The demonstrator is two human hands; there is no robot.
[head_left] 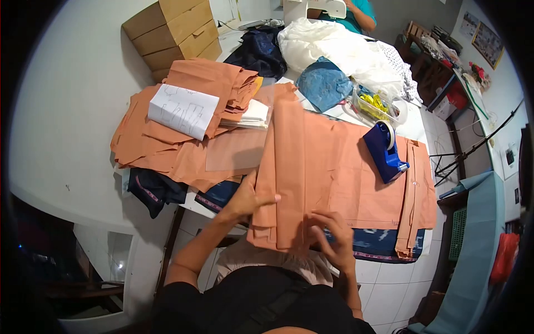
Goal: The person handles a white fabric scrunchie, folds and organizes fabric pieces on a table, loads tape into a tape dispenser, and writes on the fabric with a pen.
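Observation:
A long folded orange cloth point(290, 167) lies across the near edge of the table, over more orange cloth point(361, 189). My left hand point(248, 197) grips its left side, thumb on top and fingers underneath. At the lower right edge of the folded cloth is my right hand point(332, 236), fingers bent and apart, with nothing visible between them. A blue tape dispenser point(384, 153) rests on the orange cloth to the right, beside narrow folded orange strips point(410, 195). A paper with drawings point(183, 111) lies on the orange pile at the left.
Cardboard boxes point(189, 33) stand at the back left. Behind the work are dark fabric point(258, 53), white fabric point(334, 53), a blue bag point(324, 83) and a plastic box point(378, 106) with yellow items. A person in teal point(361, 15) sits at a white machine point(295, 10).

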